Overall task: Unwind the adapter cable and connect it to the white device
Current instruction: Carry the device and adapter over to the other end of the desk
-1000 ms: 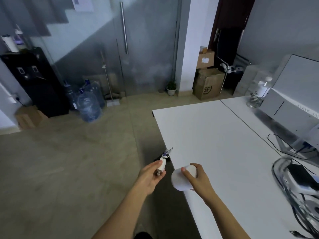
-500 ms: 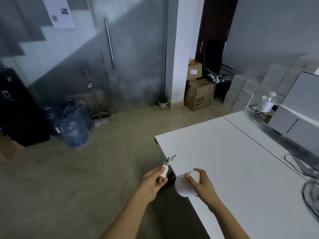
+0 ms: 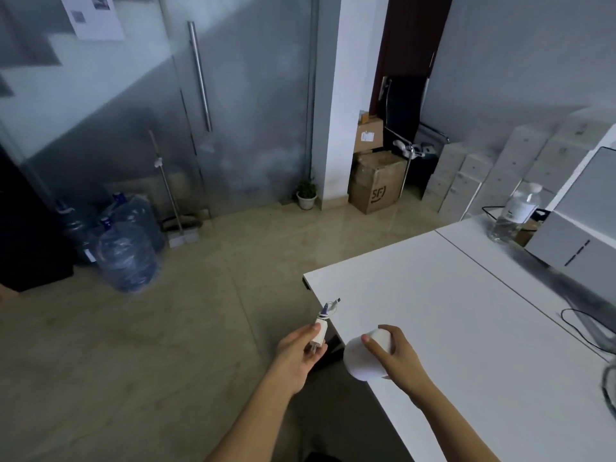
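My left hand (image 3: 297,353) grips a small white adapter (image 3: 319,335) off the table's left edge, above the floor. Its cable (image 3: 328,309) is still wound in a tight bundle at the adapter's top, with the plug end sticking up and right. My right hand (image 3: 395,356) holds the white device (image 3: 363,360), a rounded white cylinder, at the near left edge of the white table (image 3: 466,311). The two hands are a short gap apart, and adapter and device do not touch.
A clear bottle (image 3: 513,213) and black cables (image 3: 586,331) lie at the table's far right. On the floor stand water jugs (image 3: 125,258), a broom (image 3: 171,201), a potted plant (image 3: 306,193) and cardboard boxes (image 3: 375,181). A glass door is behind.
The view has tilted up and left, so the table sits lower right in frame. Both hands keep their hold; the adapter and device stay about as far apart.
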Tool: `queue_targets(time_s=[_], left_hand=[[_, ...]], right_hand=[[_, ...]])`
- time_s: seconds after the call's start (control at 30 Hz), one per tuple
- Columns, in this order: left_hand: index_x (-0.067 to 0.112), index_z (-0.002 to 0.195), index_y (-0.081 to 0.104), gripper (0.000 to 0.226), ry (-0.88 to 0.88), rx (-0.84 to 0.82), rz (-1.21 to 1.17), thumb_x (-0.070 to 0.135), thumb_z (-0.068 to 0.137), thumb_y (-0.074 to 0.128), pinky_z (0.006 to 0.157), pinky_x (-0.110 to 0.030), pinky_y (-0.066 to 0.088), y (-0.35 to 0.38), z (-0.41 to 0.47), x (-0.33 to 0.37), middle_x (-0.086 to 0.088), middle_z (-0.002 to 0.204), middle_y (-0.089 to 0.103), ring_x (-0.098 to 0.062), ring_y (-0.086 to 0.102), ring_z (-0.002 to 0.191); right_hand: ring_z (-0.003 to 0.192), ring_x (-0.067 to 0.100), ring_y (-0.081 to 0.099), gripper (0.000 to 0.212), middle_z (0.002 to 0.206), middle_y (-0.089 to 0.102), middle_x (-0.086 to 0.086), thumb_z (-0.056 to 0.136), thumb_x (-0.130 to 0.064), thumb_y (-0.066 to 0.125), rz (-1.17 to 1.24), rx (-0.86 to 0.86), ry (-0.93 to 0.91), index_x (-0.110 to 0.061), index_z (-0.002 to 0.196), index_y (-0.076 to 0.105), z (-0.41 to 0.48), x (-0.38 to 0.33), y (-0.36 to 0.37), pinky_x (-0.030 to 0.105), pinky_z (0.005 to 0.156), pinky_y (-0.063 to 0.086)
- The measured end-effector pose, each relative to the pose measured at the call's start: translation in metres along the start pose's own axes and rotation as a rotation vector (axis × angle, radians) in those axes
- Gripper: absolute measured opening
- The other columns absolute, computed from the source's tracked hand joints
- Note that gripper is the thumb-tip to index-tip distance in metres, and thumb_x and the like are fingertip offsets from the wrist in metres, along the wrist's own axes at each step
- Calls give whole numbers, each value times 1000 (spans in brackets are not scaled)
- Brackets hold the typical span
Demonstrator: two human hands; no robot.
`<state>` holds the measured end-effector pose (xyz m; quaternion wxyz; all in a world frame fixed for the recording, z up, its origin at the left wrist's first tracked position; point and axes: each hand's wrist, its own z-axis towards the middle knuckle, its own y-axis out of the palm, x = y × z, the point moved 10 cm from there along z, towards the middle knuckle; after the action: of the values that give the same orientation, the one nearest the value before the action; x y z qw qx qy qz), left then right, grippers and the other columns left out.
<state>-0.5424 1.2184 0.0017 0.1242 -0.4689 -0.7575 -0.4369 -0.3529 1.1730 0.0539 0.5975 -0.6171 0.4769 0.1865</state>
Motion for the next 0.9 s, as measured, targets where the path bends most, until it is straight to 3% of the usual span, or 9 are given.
queue_targets(time_s=[0.3,0.53,0.73,0.9], left_hand=[[2,88,64,7,-4,-16,30,4,82,66,79,-32,54,16,51,34,-14,93,65,-22,60,88],[0,96,66,18,-43,-20,111,7,79,69,62,-26,58,45,123,60,-15,97,67,-22,63,88],[2,89,67,9,-57,-32,180,5,80,68,61,-24,60,80,180,73,-15,93,67,-24,61,85],[3,83,68,4,-104,-28,228,4,80,68,58,-23,59,99,215,72,-15,89,67,-24,61,84]], right_hand=[[116,26,50,53,134,49,5,84,-45,57,7,-4,10,-18,127,43,64,-15,13,47,94,52],[116,25,50,54,136,49,6,83,-43,58,31,37,42,-17,128,43,132,-20,8,43,96,51],[115,26,51,54,134,50,5,83,-45,58,54,68,106,-17,128,43,186,-10,-9,46,94,51],[107,21,51,56,133,51,6,82,-47,59,49,86,145,-17,128,44,219,5,-16,34,89,49]])
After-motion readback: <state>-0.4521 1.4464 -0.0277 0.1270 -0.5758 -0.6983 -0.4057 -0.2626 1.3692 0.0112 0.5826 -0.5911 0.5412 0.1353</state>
